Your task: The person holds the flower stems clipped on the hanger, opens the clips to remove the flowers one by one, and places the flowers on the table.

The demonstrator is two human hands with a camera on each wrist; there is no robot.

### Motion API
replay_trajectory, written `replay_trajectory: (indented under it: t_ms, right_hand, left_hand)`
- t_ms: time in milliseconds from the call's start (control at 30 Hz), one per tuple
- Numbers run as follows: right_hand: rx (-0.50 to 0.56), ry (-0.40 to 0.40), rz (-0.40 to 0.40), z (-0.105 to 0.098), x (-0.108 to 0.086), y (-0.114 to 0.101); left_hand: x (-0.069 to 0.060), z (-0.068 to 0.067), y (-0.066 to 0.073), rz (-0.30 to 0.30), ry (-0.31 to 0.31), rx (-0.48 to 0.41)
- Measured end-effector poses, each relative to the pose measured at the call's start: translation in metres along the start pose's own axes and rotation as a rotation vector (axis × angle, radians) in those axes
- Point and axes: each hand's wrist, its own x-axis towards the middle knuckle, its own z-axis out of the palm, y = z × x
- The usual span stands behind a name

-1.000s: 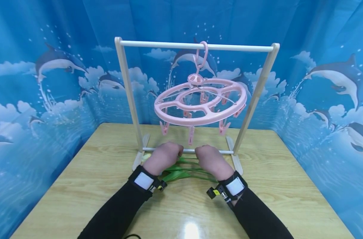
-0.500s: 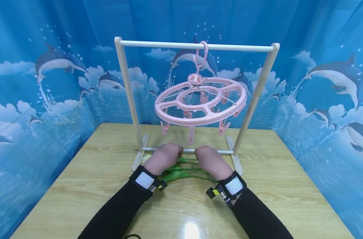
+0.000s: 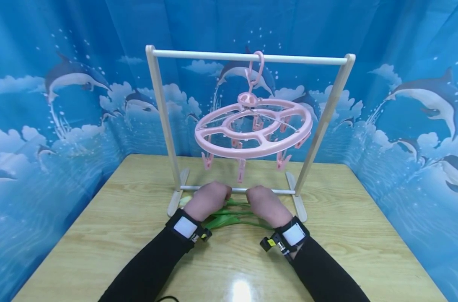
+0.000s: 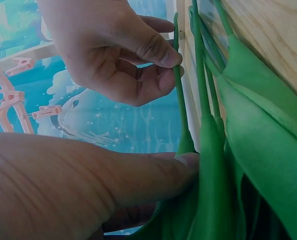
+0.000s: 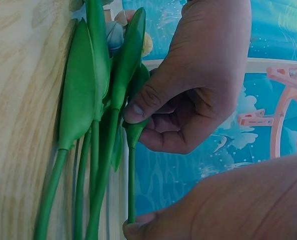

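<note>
Several artificial tulips with green stems and broad leaves lie side by side on the table, in front of the rack's lower bar. My left hand pinches one tulip where its leaf meets the stem, as the right wrist view shows. Farther along that same stem, my right hand pinches the thin end between thumb and fingers. A white bud peeks out left of my left hand. In the right wrist view a blue bud shows behind the leaves; other buds are mostly hidden.
Behind the hands stands a wooden rack with a white top bar. From it hangs a round pink clip hanger, its clothespins dangling just above the hands. A blue dolphin curtain encloses the wooden table.
Both hands keep their hold on the tulip and have shifted only very slightly toward me. The hanger and rack stay in place.
</note>
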Motion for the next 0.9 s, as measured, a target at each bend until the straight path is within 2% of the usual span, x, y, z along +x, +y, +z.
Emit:
replay_trajectory:
  t_ms: [100, 200, 367, 467, 667, 833, 900]
  right_hand:
    - [-0.005, 0.007, 0.001, 0.002, -0.001, 0.0]
    - [-0.01, 0.04, -0.016, 0.004, -0.001, 0.001]
    - [0.05, 0.087, -0.015, 0.009, -0.001, 0.003]
    - [0.092, 0.1, -0.003, 0.012, -0.001, 0.003]
    - [0.1, 0.093, 0.0, 0.017, 0.0, 0.003]
    - [0.091, 0.075, 0.017, 0.018, 0.002, 0.004]
    - [0.069, 0.064, 0.018, 0.019, 0.002, 0.004]
  left_hand:
    - [-0.001, 0.001, 0.001, 0.006, 0.013, 0.018]
    - [-0.001, 0.005, 0.001, 0.031, 0.052, 0.057]
    - [-0.001, 0.012, 0.001, 0.079, 0.111, 0.122]
    - [-0.001, 0.014, 0.001, 0.083, 0.118, 0.138]
    - [0.0, 0.019, 0.001, 0.061, 0.115, 0.133]
    - [0.002, 0.023, 0.001, 0.058, 0.148, 0.155]
    - [0.002, 0.026, 0.001, 0.063, 0.185, 0.169]
